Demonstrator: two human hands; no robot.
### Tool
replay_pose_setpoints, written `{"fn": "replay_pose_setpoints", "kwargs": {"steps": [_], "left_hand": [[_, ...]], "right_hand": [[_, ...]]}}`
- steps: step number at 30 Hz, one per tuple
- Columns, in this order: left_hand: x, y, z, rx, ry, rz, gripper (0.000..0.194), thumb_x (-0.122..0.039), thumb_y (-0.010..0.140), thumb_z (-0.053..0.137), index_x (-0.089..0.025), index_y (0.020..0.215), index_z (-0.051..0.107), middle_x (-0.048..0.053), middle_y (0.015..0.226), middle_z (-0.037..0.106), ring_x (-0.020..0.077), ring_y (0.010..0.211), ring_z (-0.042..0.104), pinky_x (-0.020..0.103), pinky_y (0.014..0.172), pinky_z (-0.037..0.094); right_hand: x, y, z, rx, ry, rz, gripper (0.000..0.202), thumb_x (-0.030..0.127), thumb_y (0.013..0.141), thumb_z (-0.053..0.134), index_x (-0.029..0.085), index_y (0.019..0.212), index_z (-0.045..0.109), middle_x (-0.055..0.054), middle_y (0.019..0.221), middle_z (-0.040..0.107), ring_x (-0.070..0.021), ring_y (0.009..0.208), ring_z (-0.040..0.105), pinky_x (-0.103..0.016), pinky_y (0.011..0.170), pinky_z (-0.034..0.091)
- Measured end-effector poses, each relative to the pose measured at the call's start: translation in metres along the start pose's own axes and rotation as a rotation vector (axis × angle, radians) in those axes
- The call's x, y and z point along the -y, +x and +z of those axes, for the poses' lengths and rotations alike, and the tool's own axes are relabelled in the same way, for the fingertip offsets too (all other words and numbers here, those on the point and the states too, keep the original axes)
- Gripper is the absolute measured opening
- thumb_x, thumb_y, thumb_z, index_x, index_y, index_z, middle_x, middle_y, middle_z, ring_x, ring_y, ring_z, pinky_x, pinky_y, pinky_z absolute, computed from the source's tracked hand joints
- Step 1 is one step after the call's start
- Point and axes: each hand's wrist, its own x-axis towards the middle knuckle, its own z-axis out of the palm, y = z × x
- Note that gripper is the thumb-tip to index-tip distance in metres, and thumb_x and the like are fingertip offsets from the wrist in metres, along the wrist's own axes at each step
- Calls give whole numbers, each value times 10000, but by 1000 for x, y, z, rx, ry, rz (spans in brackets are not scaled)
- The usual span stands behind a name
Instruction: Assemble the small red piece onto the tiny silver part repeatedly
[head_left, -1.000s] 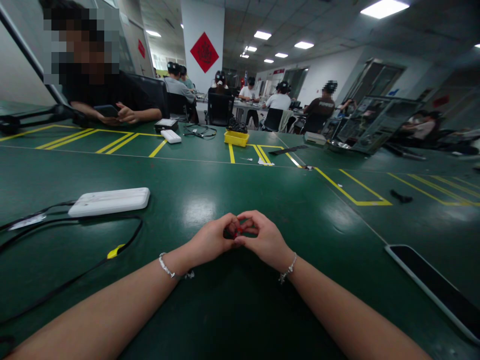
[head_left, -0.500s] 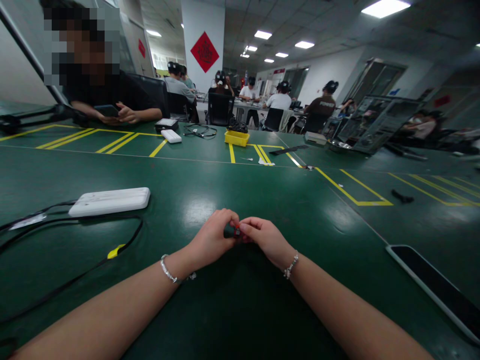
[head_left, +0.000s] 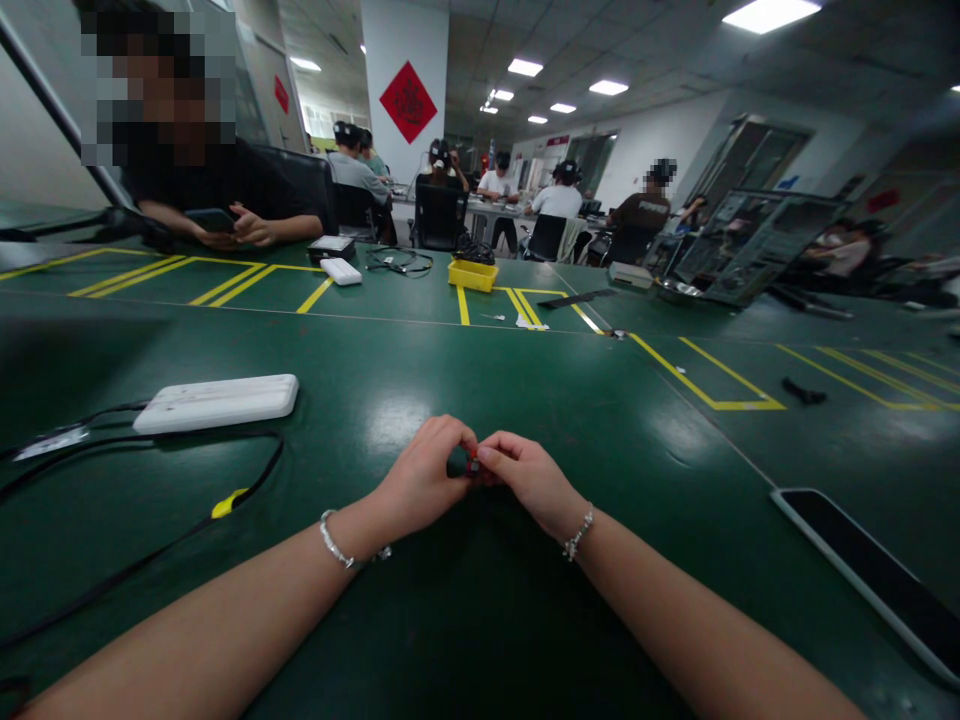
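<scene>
Between my two hands, in the middle of the head view, is a small red object (head_left: 473, 465) with a darker, greyish part. Its kind is too small to make out, and fingers cover much of it. My left hand (head_left: 429, 470) is closed on it from the left, thumb below and index finger above in a ring. From the right, my right hand (head_left: 529, 475) pinches it between thumb and fingertips. Both hands are low over the green tabletop (head_left: 480, 620), and their fingertips meet at the object.
A white power bank (head_left: 217, 403) with black cables (head_left: 150, 560) lies on the left. At the right edge is a phone-like dark slab (head_left: 862, 570). Farther back stand a yellow tray (head_left: 472, 275) and a metal frame (head_left: 750, 245). A person (head_left: 217, 190) sits across, holding a phone.
My hands stay almost in place with the small red object between them; the fingers shift only slightly. A dark shadow has appeared on the table at the far left.
</scene>
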Motion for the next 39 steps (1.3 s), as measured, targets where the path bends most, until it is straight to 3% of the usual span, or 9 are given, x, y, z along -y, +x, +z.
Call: {"fn": "replay_pose_setpoints", "kwargs": {"steps": [14,39], "left_hand": [[-4,0,-2,18,23,20,211,-179,636,618,-193,781,465,13,833,503,175,815,452,315,726,369],[-5,0,-3,-23,18,25,235,-110,623,597,-196,798,467,17,858,512,178,848,464,319,751,371]], "right_hand": [[-2,-1,-1,46,64,-14,190,326,675,596,148,683,532,18,651,525,-95,604,499,-290,648,422],[1,-2,-1,74,72,-32,187,340,709,560,154,720,548,10,681,530,-94,626,499,-280,661,419]]}}
